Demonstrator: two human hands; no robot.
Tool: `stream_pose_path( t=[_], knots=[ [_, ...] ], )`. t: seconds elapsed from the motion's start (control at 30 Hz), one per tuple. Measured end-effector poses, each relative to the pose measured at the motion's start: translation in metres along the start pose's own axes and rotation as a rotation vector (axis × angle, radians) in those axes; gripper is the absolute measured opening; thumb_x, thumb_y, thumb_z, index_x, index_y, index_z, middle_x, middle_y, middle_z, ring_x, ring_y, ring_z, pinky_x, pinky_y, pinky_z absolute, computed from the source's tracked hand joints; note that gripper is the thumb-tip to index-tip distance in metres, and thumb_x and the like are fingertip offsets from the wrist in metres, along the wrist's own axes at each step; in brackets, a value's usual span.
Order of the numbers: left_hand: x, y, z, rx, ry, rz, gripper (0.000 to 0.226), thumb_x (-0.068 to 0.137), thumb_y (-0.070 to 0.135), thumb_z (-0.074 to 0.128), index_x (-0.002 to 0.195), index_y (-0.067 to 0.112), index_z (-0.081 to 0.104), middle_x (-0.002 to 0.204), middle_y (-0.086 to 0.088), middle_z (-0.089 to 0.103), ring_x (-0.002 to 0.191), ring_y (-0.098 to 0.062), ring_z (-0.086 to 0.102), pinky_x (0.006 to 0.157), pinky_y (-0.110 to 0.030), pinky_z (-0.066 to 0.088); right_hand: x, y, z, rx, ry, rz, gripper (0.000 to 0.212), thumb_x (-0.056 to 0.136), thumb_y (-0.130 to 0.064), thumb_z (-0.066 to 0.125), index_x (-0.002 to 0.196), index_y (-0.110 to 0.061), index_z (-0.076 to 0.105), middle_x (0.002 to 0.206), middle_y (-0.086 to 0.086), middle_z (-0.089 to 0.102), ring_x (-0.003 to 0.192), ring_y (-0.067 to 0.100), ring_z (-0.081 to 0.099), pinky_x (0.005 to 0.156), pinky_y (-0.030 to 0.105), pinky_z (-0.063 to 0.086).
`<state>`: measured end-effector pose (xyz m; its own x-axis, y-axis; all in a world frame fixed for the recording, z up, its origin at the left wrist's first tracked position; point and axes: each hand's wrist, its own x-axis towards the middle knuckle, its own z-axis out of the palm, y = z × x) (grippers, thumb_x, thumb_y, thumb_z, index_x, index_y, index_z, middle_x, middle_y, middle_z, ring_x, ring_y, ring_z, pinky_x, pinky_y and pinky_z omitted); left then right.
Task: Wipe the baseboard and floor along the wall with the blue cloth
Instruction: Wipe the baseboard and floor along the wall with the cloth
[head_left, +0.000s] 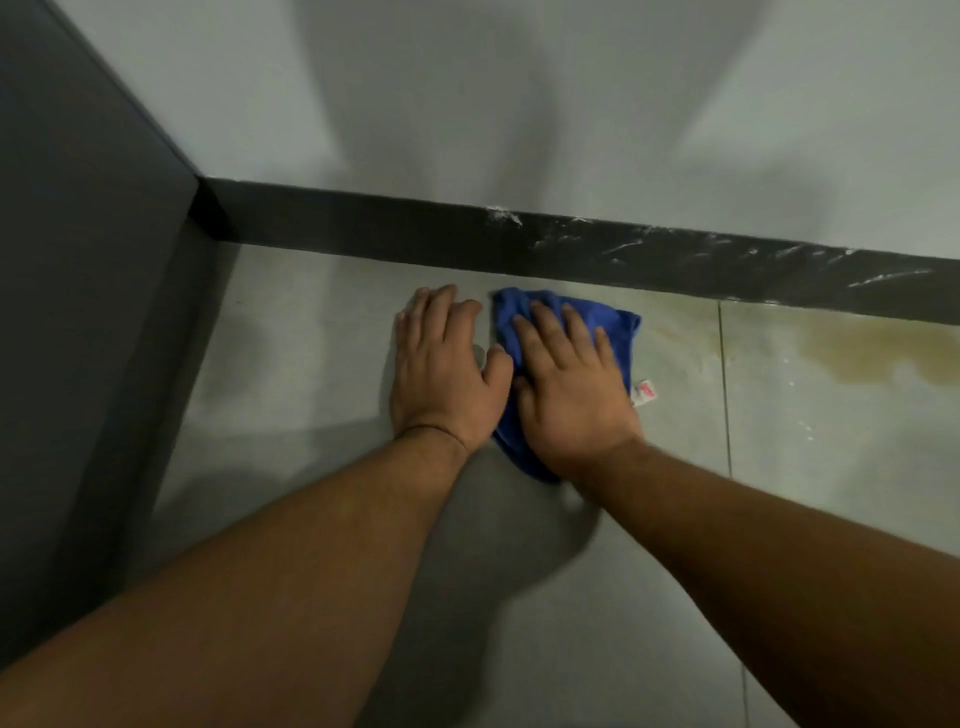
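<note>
The blue cloth (621, 332) lies bunched on the grey tiled floor (311, 332), just in front of the dark baseboard (363, 223). My right hand (569, 387) presses flat on the cloth with fingers spread, covering most of it. A small white and red tag (645, 392) sticks out at the cloth's right edge. My left hand (444, 364) rests flat on the bare floor right beside the cloth, fingers pointing at the baseboard, thumb touching my right hand. White smears (623, 244) streak the right half of the baseboard.
A dark grey panel (78, 260) stands upright on the left and meets the baseboard at a corner. A yellowish-brown stain (872, 348) spreads on the floor tile at the right. A tile joint (723, 389) runs away from the wall right of the cloth. Above is a white wall (519, 104).
</note>
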<state>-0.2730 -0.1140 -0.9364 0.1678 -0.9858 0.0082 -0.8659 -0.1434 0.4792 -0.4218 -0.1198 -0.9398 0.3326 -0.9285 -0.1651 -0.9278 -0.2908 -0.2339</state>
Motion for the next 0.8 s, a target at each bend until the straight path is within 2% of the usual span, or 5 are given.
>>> stream_pose_path(
  t=[0.17,0.23,0.4,0.6,0.8],
  knots=[
    [0.001,-0.006,-0.006,-0.164,-0.022,-0.033,0.044,0.097,0.031,0.046,0.135,0.012,0.057,0.153,-0.008,0.048,0.149,-0.027,0.035,0.124,-0.049,0.025,0.003,0.002,0.001,-0.039,-0.095,-0.161,0.065,0.103,-0.053,0.017,0.163,-0.030,0.009,0.172,-0.002,0.004,0.158,0.024,-0.001,0.124,0.047,-0.008],
    [-0.003,-0.013,-0.007,-0.144,-0.055,-0.015,0.046,0.098,0.029,0.048,0.139,0.011,0.055,0.156,-0.009,0.045,0.151,-0.027,0.032,0.125,-0.048,0.024,0.013,0.013,-0.003,-0.068,-0.137,-0.200,0.066,0.102,-0.058,0.015,0.163,-0.034,0.003,0.172,-0.006,0.001,0.158,0.020,-0.003,0.126,0.049,-0.006],
    [-0.010,-0.010,-0.006,0.007,-0.084,0.089,0.063,0.088,0.040,0.042,0.143,0.012,0.053,0.162,-0.010,0.038,0.154,-0.030,0.026,0.127,-0.048,0.017,0.022,0.048,-0.018,-0.025,-0.098,-0.007,0.066,0.103,-0.054,0.023,0.163,-0.032,0.007,0.172,-0.006,0.001,0.158,0.021,-0.004,0.127,0.049,-0.002],
    [-0.011,-0.011,-0.002,0.080,-0.069,0.122,0.068,0.086,0.047,0.034,0.145,0.015,0.050,0.162,-0.009,0.037,0.154,-0.030,0.025,0.128,-0.050,0.017,-0.037,0.056,-0.009,0.031,0.065,0.152,0.060,0.103,-0.042,0.028,0.160,-0.025,0.024,0.170,0.005,0.018,0.157,0.027,0.013,0.128,0.050,0.012],
    [-0.010,-0.010,0.000,0.117,-0.058,0.127,0.066,0.087,0.045,0.032,0.144,0.016,0.049,0.162,-0.009,0.037,0.154,-0.030,0.026,0.128,-0.050,0.017,-0.006,0.037,-0.012,0.032,-0.047,-0.116,0.059,0.104,-0.043,0.035,0.160,-0.027,0.027,0.170,0.000,0.021,0.157,0.026,0.012,0.127,0.053,0.014]
  ],
)
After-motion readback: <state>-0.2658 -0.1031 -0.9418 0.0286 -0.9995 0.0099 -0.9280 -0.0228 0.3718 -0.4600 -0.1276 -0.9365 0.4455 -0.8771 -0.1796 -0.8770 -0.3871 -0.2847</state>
